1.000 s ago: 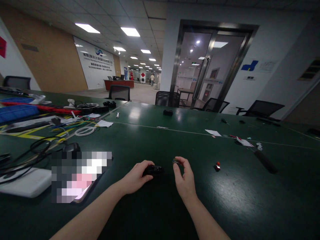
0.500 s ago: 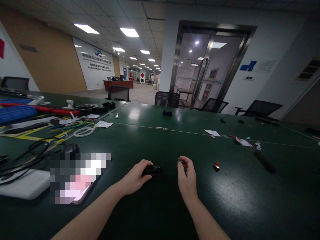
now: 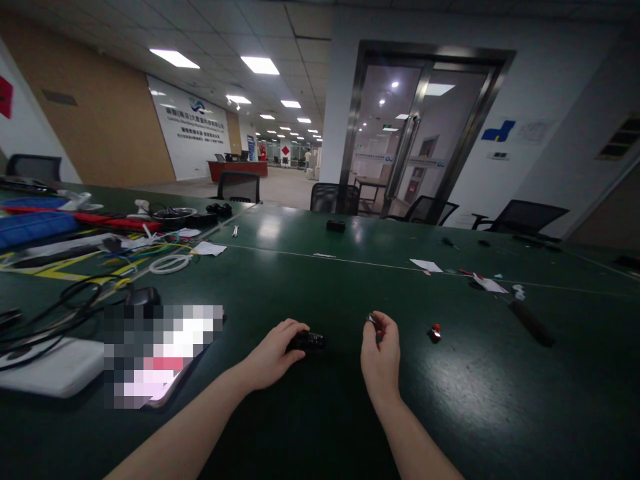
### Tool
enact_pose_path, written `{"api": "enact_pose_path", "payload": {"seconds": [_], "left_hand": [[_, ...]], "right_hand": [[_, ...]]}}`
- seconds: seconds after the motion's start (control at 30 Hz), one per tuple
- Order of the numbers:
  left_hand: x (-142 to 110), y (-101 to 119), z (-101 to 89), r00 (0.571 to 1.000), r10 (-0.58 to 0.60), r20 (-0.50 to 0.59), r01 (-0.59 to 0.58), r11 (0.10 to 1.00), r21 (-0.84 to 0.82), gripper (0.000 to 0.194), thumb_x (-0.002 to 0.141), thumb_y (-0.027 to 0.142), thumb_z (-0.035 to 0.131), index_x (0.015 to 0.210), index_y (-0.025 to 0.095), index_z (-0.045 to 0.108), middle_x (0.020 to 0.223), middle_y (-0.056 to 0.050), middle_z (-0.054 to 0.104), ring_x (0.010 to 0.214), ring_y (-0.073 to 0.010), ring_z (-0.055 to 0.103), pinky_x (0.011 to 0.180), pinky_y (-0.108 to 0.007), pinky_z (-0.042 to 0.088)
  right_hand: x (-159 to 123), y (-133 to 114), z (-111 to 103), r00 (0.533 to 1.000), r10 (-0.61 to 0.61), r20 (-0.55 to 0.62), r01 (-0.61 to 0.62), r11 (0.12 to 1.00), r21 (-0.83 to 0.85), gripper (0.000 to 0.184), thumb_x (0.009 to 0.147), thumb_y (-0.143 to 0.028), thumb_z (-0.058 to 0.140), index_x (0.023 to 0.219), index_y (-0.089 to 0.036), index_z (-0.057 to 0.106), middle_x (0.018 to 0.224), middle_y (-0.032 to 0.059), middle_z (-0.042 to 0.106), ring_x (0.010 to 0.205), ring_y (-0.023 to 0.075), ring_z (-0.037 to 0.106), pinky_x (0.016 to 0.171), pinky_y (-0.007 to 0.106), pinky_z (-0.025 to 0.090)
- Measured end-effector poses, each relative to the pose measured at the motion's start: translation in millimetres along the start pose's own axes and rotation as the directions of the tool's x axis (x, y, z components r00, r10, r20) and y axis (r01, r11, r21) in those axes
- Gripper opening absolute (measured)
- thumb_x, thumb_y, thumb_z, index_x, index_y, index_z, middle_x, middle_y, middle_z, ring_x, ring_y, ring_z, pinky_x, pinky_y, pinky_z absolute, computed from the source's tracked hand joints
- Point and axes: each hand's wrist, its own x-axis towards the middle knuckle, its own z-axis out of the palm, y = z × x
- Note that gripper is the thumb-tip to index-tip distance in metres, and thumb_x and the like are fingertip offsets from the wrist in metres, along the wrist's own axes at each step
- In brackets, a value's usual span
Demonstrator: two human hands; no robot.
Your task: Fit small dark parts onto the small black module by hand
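My left hand (image 3: 276, 353) rests on the green tabletop, its fingers and thumb closed round a small black object (image 3: 313, 341). The black object has a glossy, uneven end that sticks out to the right. To the right, my right hand (image 3: 381, 347) is held a little above the table. Thumb and fingertips pinch a small shiny piece (image 3: 371, 319), partly hidden by the fingers and too small to name. A bit of red shows between those fingers. Further right lies a small red and silver piece (image 3: 435, 333).
Left of my arms lie a blurred-out phone (image 3: 167, 393), a white box (image 3: 60, 373) and tangled black cables (image 3: 70, 300). Blue trays (image 3: 37, 229) and wires sit farther back. A black block (image 3: 335, 226), papers (image 3: 426, 265) and a dark-handled tool (image 3: 533, 323) lie across the table.
My right hand has shifted slightly right, and the piece in its fingers is turned, with red now showing. My left hand stays on the black object. The view has moved a little.
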Motion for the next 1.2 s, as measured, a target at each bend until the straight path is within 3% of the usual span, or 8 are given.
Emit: {"api": "enact_pose_path", "payload": {"seconds": [0.43,0.57,0.73,0.9,1.03,1.2], "left_hand": [[1,-2,2.5,1.0,0.011,-0.017,-0.009,0.998,0.064,0.043,0.083,0.024,0.055,0.124,0.029,0.046,0.124,-0.003,0.05,0.114,-0.0222,0.047,0.099,-0.04,0.038],[1,-2,2.8,0.999,0.028,-0.026,-0.026,0.997,0.077,0.044,0.081,0.023,0.057,0.124,0.029,0.047,0.123,-0.002,0.051,0.113,-0.0221,0.048,0.098,-0.039,0.038],[2,-3,5.1,0.994,0.086,-0.06,-0.081,0.992,0.093,0.041,0.078,0.019,0.059,0.118,0.027,0.051,0.116,-0.002,0.054,0.108,-0.0207,0.049,0.097,-0.037,0.039],[3,0,4.2,0.996,0.069,-0.057,-0.063,0.994,0.094,0.039,0.078,0.02,0.06,0.115,0.026,0.052,0.114,-0.003,0.056,0.108,-0.022,0.05,0.096,-0.038,0.039],[2,2,3.6,0.998,0.045,-0.045,-0.04,0.994,0.105,0.039,0.078,0.021,0.059,0.116,0.025,0.052,0.114,-0.003,0.056,0.108,-0.0223,0.05,0.096,-0.038,0.038],[3,1,4.5,0.999,0.031,-0.036,-0.027,0.993,0.113,0.04,0.079,0.023,0.058,0.118,0.025,0.051,0.113,-0.003,0.057,0.107,-0.0224,0.05,0.095,-0.038,0.039]], "right_hand": [[2,3,1,1.0,-0.029,-0.004,0.029,0.998,-0.057,0.036,0.081,-0.041,0.047,0.111,-0.022,0.049,0.111,0.0077,0.057,0.105,0.0241,0.053,0.089,0.039,0.041],[2,5,4,0.991,-0.05,0.128,0.055,0.998,-0.035,0.033,0.081,-0.041,0.048,0.109,-0.023,0.052,0.106,0.0055,0.06,0.101,0.0228,0.056,0.089,0.039,0.042],[-5,3,11,0.885,-0.18,0.43,0.208,0.978,-0.019,0.026,0.08,-0.034,0.053,0.103,-0.024,0.059,0.104,0.0038,0.062,0.101,0.0213,0.056,0.09,0.039,0.042],[-14,-7,14,0.764,-0.205,0.611,0.358,0.923,-0.138,0.023,0.075,-0.025,0.06,0.097,-0.03,0.065,0.111,0.0011,0.061,0.11,0.0225,0.05,0.096,0.043,0.037],[-16,-10,14,0.759,-0.124,0.639,0.37,0.89,-0.267,0.024,0.074,-0.024,0.062,0.097,-0.032,0.066,0.118,0.0005,0.058,0.116,0.0228,0.045,0.098,0.044,0.033],[-16,-7,14,0.768,-0.144,0.624,0.365,0.899,-0.242,0.023,0.073,-0.027,0.064,0.095,-0.034,0.067,0.113,-0.0008,0.061,0.112,0.0233,0.049,0.095,0.047,0.034]]}}
